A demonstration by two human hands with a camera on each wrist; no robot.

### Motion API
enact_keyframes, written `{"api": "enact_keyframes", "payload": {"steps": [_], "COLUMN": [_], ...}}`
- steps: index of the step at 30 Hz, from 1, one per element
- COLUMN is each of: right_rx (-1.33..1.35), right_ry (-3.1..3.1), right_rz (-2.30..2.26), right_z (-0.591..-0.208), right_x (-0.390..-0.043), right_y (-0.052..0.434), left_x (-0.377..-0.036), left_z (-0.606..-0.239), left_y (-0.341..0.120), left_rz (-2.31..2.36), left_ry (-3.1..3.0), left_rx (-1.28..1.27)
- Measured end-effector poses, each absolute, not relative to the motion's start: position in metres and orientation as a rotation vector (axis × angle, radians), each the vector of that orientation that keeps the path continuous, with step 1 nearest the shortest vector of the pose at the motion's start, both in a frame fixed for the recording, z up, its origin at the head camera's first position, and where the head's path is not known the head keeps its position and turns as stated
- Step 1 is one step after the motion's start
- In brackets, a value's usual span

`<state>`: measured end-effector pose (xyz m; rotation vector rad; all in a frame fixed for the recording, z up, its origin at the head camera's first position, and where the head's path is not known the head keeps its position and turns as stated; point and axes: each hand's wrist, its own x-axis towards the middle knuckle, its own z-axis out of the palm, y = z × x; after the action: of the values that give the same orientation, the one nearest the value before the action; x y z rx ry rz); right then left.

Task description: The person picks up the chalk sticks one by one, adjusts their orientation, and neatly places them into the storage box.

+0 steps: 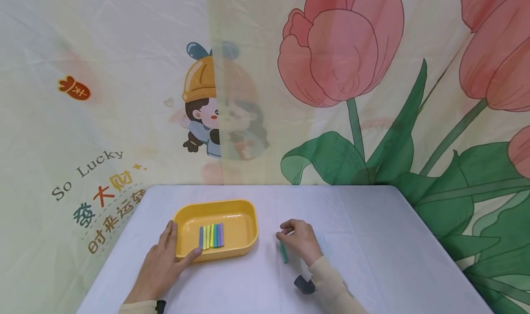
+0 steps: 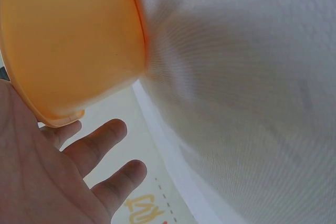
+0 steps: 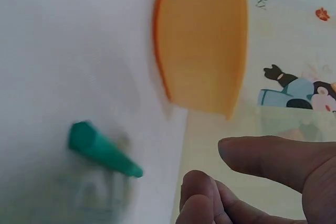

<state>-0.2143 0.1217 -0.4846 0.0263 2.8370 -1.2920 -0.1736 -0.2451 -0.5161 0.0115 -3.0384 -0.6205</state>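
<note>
Yellow tray [image 1: 244,213], on bench [image 1: 372,240]: holds 6 crayons [image 1: 211,236]. Left hand [image 1: 163,263] spread flat against its near-left rim. Right of tray: green crayon [image 1: 283,252] lying under right hand [image 1: 299,240], fingers curled above it, grip uncertain. Risk: crayon rolling away if nudged.

white table [image 1: 372,240]: yellow tray [image 1: 244,240], green stick [image 1: 283,253].

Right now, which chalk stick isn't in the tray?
The green stick, lying on the table beside the right hand; the others sit side by side inside the yellow tray.
</note>
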Motion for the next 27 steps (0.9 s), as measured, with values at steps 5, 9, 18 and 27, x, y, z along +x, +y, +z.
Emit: {"api": "enact_keyframes", "payload": {"steps": [5, 9, 18, 27], "right_rx": [0.043, 0.035, 0.106, 0.068], "right_ry": [2.827, 2.813, 2.780, 2.806], "right_rz": [-1.249, -1.216, -1.178, -1.204], "right_z": [-0.498, -0.507, -0.515, -0.516], "right_x": [-0.211, -0.210, -0.211, -0.211], "right_y": [0.131, 0.132, 0.124, 0.125], "left_x": [-0.172, -0.171, -0.174, -0.174], "left_z": [-0.515, -0.514, -0.517, -0.518], "left_y": [-0.245, -0.245, -0.245, -0.246], "left_rz": [-0.621, -0.616, -0.626, -0.620], "left_ry": [-3.054, -3.054, -3.044, -3.037], "left_rx": [0.011, 0.010, 0.030, 0.017]}}
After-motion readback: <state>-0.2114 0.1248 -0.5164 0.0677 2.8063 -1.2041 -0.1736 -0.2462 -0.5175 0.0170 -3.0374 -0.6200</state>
